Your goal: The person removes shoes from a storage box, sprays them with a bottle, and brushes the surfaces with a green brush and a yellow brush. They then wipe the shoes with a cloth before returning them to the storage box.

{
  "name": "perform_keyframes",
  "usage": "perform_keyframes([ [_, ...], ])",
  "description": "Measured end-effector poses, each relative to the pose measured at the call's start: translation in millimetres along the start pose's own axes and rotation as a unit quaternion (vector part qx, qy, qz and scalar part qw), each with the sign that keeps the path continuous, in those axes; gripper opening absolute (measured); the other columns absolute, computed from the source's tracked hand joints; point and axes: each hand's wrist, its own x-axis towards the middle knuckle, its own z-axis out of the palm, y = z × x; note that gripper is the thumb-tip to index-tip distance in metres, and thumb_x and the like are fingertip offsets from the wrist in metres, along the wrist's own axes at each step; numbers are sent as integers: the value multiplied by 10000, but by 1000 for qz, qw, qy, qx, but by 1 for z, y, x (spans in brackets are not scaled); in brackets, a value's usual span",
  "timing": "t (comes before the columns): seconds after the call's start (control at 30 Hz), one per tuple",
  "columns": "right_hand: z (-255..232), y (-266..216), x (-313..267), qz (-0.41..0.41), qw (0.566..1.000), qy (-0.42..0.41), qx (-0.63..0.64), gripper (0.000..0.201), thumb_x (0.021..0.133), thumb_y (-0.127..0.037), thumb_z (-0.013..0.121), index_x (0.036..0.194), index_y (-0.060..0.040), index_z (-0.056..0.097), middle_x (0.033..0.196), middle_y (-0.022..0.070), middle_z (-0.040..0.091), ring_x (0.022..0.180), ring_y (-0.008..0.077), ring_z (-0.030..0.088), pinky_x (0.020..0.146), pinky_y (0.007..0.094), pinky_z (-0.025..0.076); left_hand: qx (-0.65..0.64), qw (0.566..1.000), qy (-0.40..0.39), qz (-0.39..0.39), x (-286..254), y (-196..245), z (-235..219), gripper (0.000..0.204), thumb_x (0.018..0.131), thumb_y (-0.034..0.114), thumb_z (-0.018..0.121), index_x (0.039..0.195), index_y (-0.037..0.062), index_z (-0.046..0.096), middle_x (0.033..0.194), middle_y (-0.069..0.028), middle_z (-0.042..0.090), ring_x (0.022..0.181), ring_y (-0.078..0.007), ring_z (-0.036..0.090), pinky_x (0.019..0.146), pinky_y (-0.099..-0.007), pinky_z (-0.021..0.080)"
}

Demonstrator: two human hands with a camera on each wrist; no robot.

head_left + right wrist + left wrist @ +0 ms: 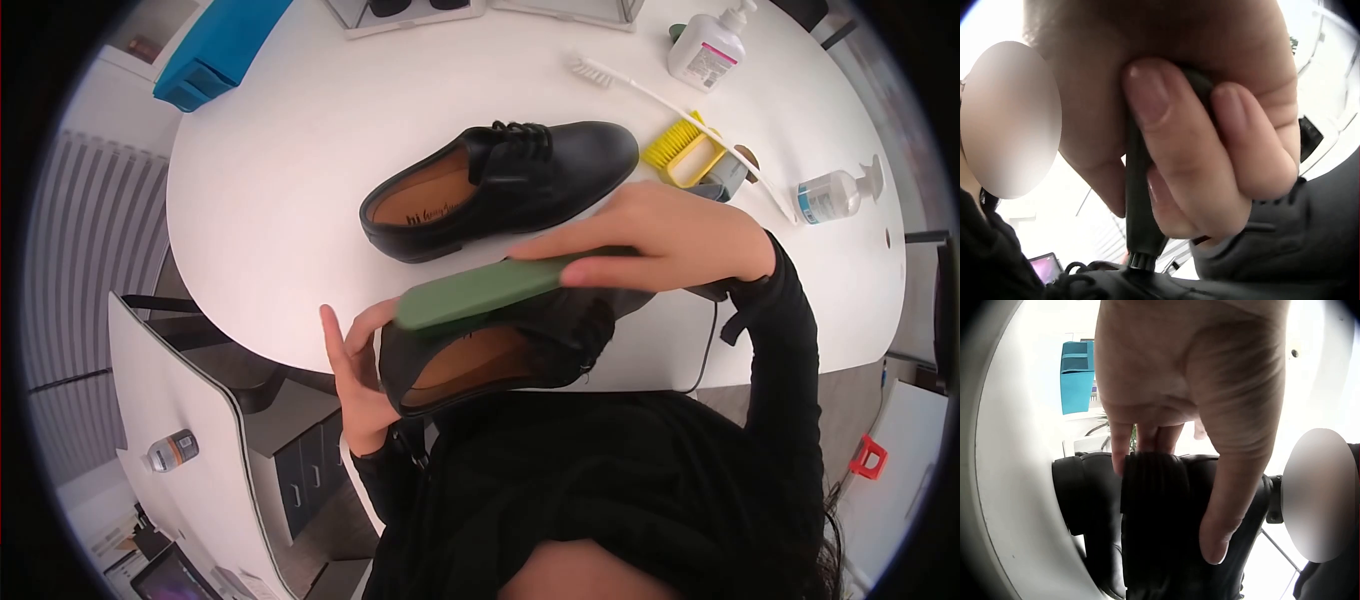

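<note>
My left hand point(362, 378) grips the heel of a black lace-up shoe point(397, 375), held at the table's near edge with its toe to the right. In the left wrist view the thumb of that hand point(1191, 381) lies on one side of the shoe point(1157, 531), the other fingers opposite. A long green brush point(480, 292) is pinched in my right hand point(655, 240), over the far side of this shoe. The right wrist view shows fingers of the hand point(1197, 150) curled round the brush point(1141, 212), its dark bristles down against black leather.
The matching black shoe point(580, 170) lies just beyond on the white table point(270, 230). To the right are a yellow brush point(675, 145), a long white brush point(655, 95), a spray bottle point(828, 197) and a pump bottle point(708, 50). A blue case point(215, 55) stands back left.
</note>
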Motion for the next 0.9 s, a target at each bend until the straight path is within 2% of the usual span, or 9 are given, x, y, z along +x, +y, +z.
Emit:
perform_keyframes([
  [0.1, -7, 17, -33, 87, 996, 8, 33, 353, 964, -226, 522, 1282, -91, 594, 686, 123, 599, 527, 197, 520, 530, 289, 401, 30, 994, -84, -66, 10, 3, -9, 889, 625, 134, 876, 1395, 53, 439, 1215, -221, 579, 1120, -337, 579, 976, -402, 440],
  [0.2, -8, 20, -66, 217, 975, 20, 46, 362, 949, -179, 518, 1286, -65, 588, 692, 106, 576, 551, 176, 486, 563, 272, 390, 58, 995, -71, -29, 12, -6, -10, 711, 597, 155, 878, 1236, 38, 589, 1221, -218, 584, 1127, -328, 581, 964, -386, 454],
  [0.23, -9, 19, -77, 259, 964, 24, 47, 362, 945, -178, 518, 1280, -62, 592, 691, 99, 570, 556, 170, 474, 572, 266, 385, 59, 995, -75, -34, 12, -8, -10, 729, 587, 157, 880, 1243, 41, 584, 1228, -219, 582, 1129, -327, 581, 963, -386, 457],
  [0.37, 8, 27, -122, 278, 947, 137, 78, 357, 928, -235, 529, 1216, -60, 646, 670, 58, 534, 595, 137, 451, 603, 255, 354, 73, 993, -81, -51, 12, -13, -14, 787, 548, 170, 892, 1255, 39, 573, 1237, -218, 581, 1130, -320, 584, 964, -381, 460],
  [0.47, 3, 20, -146, 344, 920, 120, 143, 341, 950, -218, 523, 1217, -37, 633, 690, 77, 564, 623, 120, 459, 606, 253, 353, 79, 990, -74, -90, 11, -9, -12, 820, 519, 185, 904, 1252, 24, 571, 1228, -211, 589, 1123, -313, 589, 970, -380, 456],
  [0.6, 9, 25, -160, 316, 924, 140, 165, 367, 925, -223, 549, 1225, -25, 625, 738, 77, 596, 654, 116, 476, 614, 239, 358, 65, 988, -56, -131, 11, -10, -12, 883, 480, 244, 925, 1244, -12, 563, 1206, -189, 603, 1113, -285, 592, 975, -368, 440],
  [0.7, 29, 30, -154, 281, 919, 229, 158, 378, 886, -182, 593, 1227, -22, 622, 778, 65, 617, 665, 100, 472, 609, 238, 358, 43, 983, -26, -178, 13, -2, -9, 920, 491, 338, 929, 1238, -44, 552, 1198, -162, 606, 1116, -253, 582, 978, -348, 422],
  [0.8, 38, 22, -141, 307, 902, 241, 187, 398, 847, -133, 627, 1229, -23, 623, 823, 55, 643, 694, 86, 495, 639, 234, 389, 40, 978, 24, -202, 4, -7, -10, 918, 521, 406, 918, 1217, -60, 544, 1172, -130, 608, 1085, -219, 577, 966, -329, 413],
  [0.9, 56, 28, -146, 249, 894, 255, 272, 429, 799, -80, 678, 1221, -21, 630, 852, 64, 667, 701, 96, 568, 665, 222, 441, 3, 972, 65, -224, 0, -6, -6, 882, 557, 418, 905, 1208, -48, 536, 1140, -104, 606, 1059, -203, 568, 957, -322, 411],
])
